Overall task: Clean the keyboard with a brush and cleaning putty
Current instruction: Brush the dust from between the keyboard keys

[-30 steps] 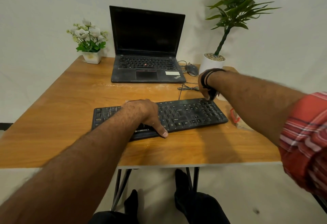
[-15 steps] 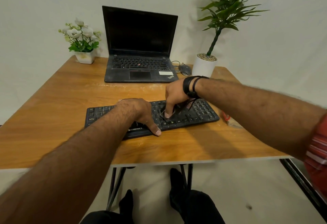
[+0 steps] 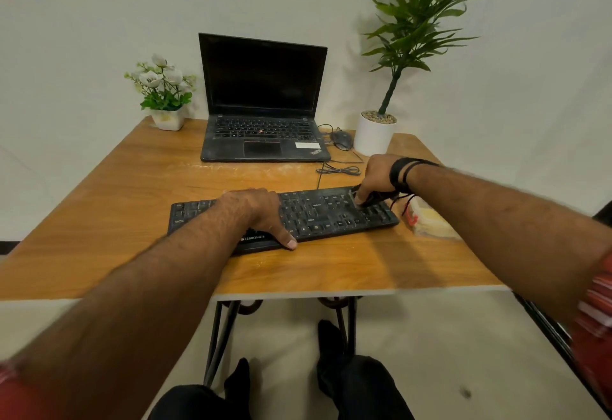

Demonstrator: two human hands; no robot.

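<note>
While left hand (image 3: 256, 212) steadies keyboard (image 3: 318, 216), brushing

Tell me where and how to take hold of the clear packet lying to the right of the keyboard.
Probably pinch the packet at its near right corner, coming from above on the right. It lies flat on the table, and its left end sits close to the keyboard where the right hand is working with a dark tool.

We could not make out the brush (image 3: 376, 198) under the right hand (image 3: 377, 176), and the left hand (image 3: 256, 209) hid some keyboard (image 3: 331, 212) keys.
</note>
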